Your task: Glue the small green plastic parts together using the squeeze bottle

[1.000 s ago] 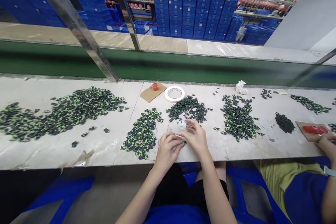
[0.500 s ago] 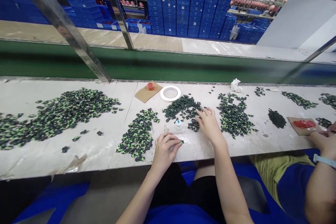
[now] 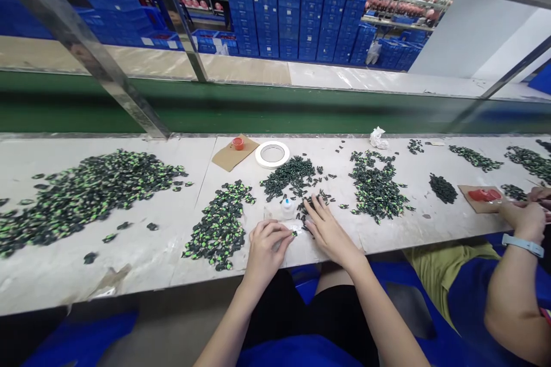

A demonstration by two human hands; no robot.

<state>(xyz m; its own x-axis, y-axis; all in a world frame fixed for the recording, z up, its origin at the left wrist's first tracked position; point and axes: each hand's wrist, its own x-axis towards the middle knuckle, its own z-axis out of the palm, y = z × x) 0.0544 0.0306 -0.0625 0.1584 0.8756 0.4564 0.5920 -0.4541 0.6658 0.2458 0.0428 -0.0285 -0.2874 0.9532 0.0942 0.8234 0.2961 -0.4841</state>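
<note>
My left hand (image 3: 269, 243) pinches a small black-and-green piece (image 3: 294, 233) between thumb and fingertips, just above the worktable (image 3: 163, 266). Fingers spread, my right hand (image 3: 328, 229) rests over loose small dark pieces (image 3: 305, 215), its palm down; whether anything is under the fingers is hidden. Beyond the hands lies a heap of small dark pieces (image 3: 287, 176). A small clear bottle with a blue tip (image 3: 287, 206) stands between the hands and that heap. A pile of black-and-green pieces (image 3: 219, 226) is left of my left hand, and another green-flecked pile (image 3: 379, 189) is right of my right hand.
A white tape roll (image 3: 272, 155) and a red pot (image 3: 237, 143) on cardboard (image 3: 224, 159) lie at the back. A large pile (image 3: 99, 189) covers the left. Crumpled tissue (image 3: 379, 137) sits back right. A co-worker's hand (image 3: 523, 219) works at far right, near red material on cardboard (image 3: 469, 202).
My right hand has moved from the edge of the dark heap down and toward my left hand, with some dark pieces now scattered near it. My left hand keeps its pinch. The view has shifted slightly.
</note>
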